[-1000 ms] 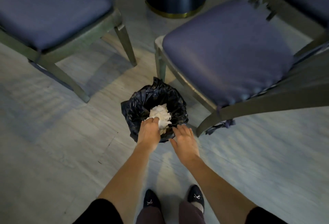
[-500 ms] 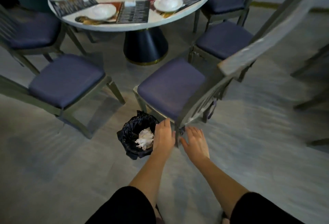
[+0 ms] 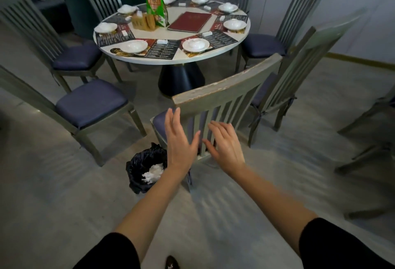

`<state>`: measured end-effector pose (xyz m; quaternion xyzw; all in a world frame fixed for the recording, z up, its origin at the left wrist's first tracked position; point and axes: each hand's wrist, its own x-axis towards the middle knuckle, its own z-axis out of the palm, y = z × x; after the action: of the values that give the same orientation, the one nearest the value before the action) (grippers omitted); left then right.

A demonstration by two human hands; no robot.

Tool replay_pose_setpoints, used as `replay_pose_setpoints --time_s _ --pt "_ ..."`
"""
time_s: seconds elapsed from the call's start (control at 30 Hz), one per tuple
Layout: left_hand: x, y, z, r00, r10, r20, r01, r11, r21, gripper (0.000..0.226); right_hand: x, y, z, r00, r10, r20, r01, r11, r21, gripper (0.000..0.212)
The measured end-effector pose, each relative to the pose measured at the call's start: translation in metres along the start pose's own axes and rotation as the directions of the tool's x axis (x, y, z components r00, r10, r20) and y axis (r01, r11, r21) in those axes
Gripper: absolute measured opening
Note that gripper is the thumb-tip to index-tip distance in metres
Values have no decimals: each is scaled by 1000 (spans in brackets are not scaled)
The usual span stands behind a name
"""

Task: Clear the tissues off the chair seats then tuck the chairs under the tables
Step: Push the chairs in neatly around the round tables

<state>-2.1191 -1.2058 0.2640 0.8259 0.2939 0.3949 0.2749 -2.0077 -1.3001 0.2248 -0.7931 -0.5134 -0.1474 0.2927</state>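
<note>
A grey slat-backed chair with a purple seat stands right in front of me, pulled away from the round table. My left hand hovers open at the left of its backrest, fingers spread and empty. My right hand is open too, in front of the lower slats, touching nothing that I can tell. White crumpled tissues lie inside a small bin lined with a black bag on the floor, left of the chair's rear leg. No tissue shows on the visible seats.
Several more purple-seated chairs ring the table, among them one at the left and one at the right, all pulled out. The table holds plates, placemats, a red menu and a green stand. Another chair stands at the far right.
My head rose from looking down into the bin to facing the table. Both hands left the bin's rim and lifted to the chair's backrest; the tissues stayed in the bin.
</note>
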Motion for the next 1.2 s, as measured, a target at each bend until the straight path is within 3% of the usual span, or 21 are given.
replay_pose_setpoints --time_s 0.1,0.17,0.23,0.4,0.5,0.6,0.83,1.03,1.2 --pt "27 30 4 990 106 -98 -95 989 112 71 25 13 -26 996 -73 -52 73 997 -4 46" --pt "46 41 11 990 123 -70 -107 973 202 63 40 21 -39 989 -102 -108 104 994 17 49" --pt "62 44 18 999 51 10 -52 960 274 56 55 28 -50 981 -118 -153 124 992 32 54" --pt "77 39 39 999 -49 24 30 862 506 60 107 67 -74 997 -81 8 81 987 -136 73" --pt "79 25 50 998 27 -52 4 855 519 67 133 107 -79 989 -38 140 63 982 -178 70" --pt "83 16 60 994 55 -92 5 835 551 70 151 135 -77 969 -96 230 147 965 -217 72" --pt "104 5 73 981 112 -158 -5 830 558 68 174 152 -64 980 -184 72 194 963 -188 65" --pt "147 -18 65 975 147 -169 -27 825 564 65 206 146 -39 988 -145 61 155 963 -222 62" --pt "181 -41 51 985 62 -163 42 821 569 67 235 137 -20 991 -110 79 124 971 -204 62"
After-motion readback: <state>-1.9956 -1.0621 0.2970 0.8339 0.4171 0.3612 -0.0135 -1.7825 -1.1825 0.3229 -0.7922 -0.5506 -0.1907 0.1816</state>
